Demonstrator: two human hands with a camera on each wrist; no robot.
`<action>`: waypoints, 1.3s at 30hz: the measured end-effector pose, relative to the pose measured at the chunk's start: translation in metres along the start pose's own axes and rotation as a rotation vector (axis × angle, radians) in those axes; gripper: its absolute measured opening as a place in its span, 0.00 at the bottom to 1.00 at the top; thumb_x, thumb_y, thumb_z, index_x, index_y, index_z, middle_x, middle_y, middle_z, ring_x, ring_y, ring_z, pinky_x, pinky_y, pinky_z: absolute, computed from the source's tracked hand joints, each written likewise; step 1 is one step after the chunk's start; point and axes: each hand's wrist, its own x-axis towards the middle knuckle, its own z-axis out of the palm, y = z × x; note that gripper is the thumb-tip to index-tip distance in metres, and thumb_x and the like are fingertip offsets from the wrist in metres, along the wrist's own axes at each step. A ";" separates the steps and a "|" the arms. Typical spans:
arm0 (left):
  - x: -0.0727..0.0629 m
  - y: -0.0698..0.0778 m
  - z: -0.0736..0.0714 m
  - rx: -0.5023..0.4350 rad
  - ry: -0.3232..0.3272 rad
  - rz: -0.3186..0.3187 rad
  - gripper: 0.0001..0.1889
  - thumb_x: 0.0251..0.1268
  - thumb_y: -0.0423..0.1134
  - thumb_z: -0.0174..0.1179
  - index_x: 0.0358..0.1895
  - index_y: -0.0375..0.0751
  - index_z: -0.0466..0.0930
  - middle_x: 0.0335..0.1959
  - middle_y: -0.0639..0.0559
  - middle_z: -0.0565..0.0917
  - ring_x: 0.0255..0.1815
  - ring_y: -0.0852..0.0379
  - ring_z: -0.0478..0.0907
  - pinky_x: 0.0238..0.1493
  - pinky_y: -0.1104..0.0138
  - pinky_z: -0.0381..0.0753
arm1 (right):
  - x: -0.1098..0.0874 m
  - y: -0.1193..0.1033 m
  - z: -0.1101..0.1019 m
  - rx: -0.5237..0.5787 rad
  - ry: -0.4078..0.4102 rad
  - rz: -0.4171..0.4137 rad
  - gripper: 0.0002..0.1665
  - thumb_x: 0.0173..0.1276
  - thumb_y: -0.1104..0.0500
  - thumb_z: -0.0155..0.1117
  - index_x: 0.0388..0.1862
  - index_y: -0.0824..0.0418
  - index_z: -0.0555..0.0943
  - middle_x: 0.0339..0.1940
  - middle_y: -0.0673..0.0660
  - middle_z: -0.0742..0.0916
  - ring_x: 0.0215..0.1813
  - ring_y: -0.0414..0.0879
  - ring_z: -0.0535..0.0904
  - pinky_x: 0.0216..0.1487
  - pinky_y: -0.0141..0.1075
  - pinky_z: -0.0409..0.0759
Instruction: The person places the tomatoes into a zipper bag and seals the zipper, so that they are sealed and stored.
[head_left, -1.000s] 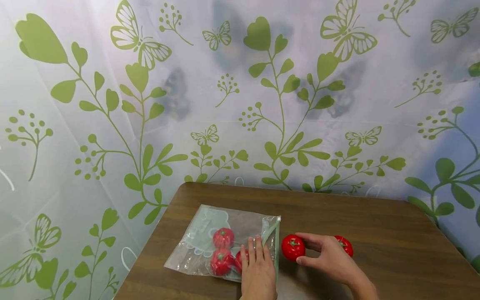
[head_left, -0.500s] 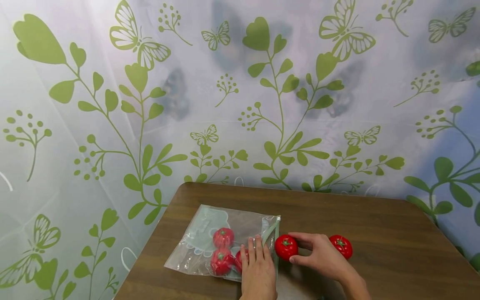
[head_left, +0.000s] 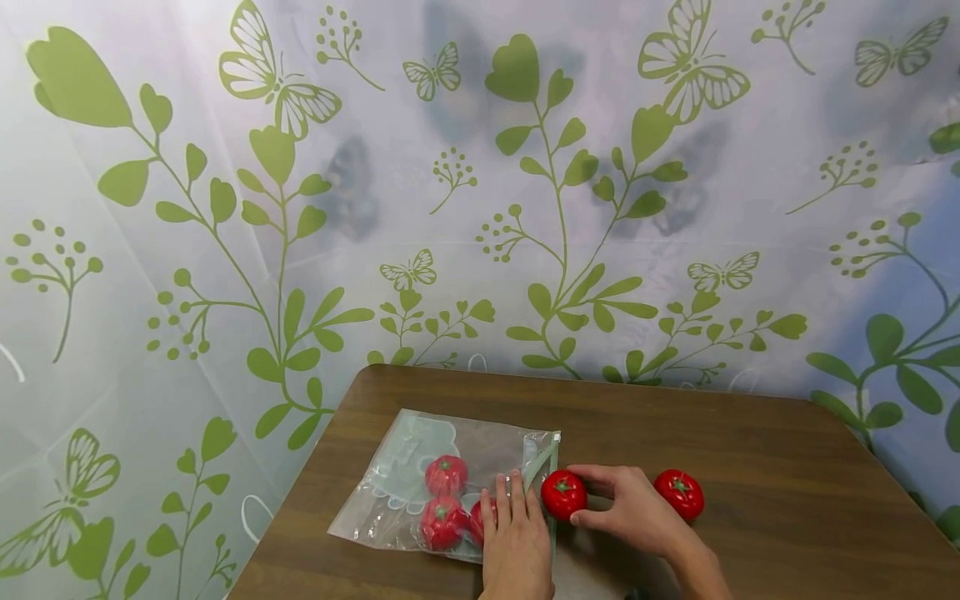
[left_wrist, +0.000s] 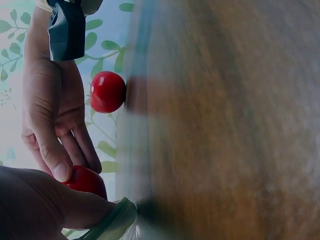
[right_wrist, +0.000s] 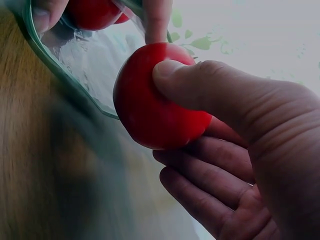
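My right hand [head_left: 637,510] pinches a red tomato [head_left: 564,495] between thumb and fingers, right at the mouth of a clear zip bag [head_left: 498,442]. In the right wrist view the thumb presses on the side of that tomato [right_wrist: 160,107], and the bag's green-edged opening [right_wrist: 75,82] gapes beside it. My left hand [head_left: 517,542] lies over the bag near its mouth, fingers straight. Its thumb [right_wrist: 44,17] shows at the lower edge of the opening. Inside the bag are three tomatoes [head_left: 446,476], one partly hidden under the left fingers.
Another red tomato [head_left: 679,494] sits on the brown wooden table [head_left: 787,467], behind the right hand. A pale curtain [head_left: 450,208] with green leaves and butterflies hangs behind the table's far edge. A slider [head_left: 557,437] is at the far end of the bag's zip.
My right hand has moved left with its tomato, up to the bag's mouth. The tomato behind it now shows in full. The left hand and bag have stayed in place.
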 end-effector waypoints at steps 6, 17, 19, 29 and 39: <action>0.000 0.000 0.001 0.004 0.024 0.005 0.58 0.37 0.46 0.91 0.80 0.40 0.72 0.87 0.39 0.65 0.88 0.35 0.58 0.87 0.37 0.54 | 0.003 0.000 0.006 0.007 -0.014 -0.008 0.39 0.65 0.48 0.85 0.72 0.60 0.83 0.69 0.65 0.88 0.65 0.60 0.90 0.65 0.57 0.86; 0.001 0.001 0.002 0.016 0.012 -0.008 0.59 0.38 0.47 0.90 0.80 0.39 0.71 0.87 0.40 0.65 0.89 0.35 0.58 0.88 0.37 0.54 | 0.008 0.000 0.016 0.011 -0.042 -0.022 0.39 0.66 0.49 0.85 0.73 0.61 0.83 0.69 0.65 0.88 0.65 0.61 0.90 0.63 0.54 0.88; 0.002 0.001 0.002 0.014 0.006 -0.011 0.59 0.38 0.48 0.90 0.80 0.39 0.71 0.87 0.40 0.65 0.89 0.35 0.58 0.88 0.37 0.54 | 0.008 0.001 0.017 0.017 -0.046 -0.015 0.40 0.66 0.49 0.85 0.73 0.61 0.82 0.69 0.65 0.88 0.65 0.61 0.89 0.63 0.54 0.87; -0.001 0.001 0.006 0.000 0.067 -0.019 0.60 0.34 0.47 0.92 0.79 0.37 0.72 0.86 0.39 0.66 0.88 0.35 0.59 0.87 0.37 0.55 | 0.010 -0.002 0.028 0.012 -0.062 -0.042 0.38 0.67 0.49 0.84 0.72 0.61 0.83 0.70 0.64 0.88 0.66 0.59 0.89 0.64 0.54 0.87; -0.002 0.001 0.006 -0.001 0.092 -0.012 0.60 0.36 0.47 0.91 0.79 0.37 0.71 0.86 0.39 0.66 0.88 0.35 0.60 0.87 0.36 0.56 | 0.016 -0.009 0.039 -0.080 -0.027 -0.102 0.35 0.69 0.50 0.82 0.71 0.62 0.85 0.68 0.61 0.89 0.64 0.55 0.90 0.63 0.53 0.88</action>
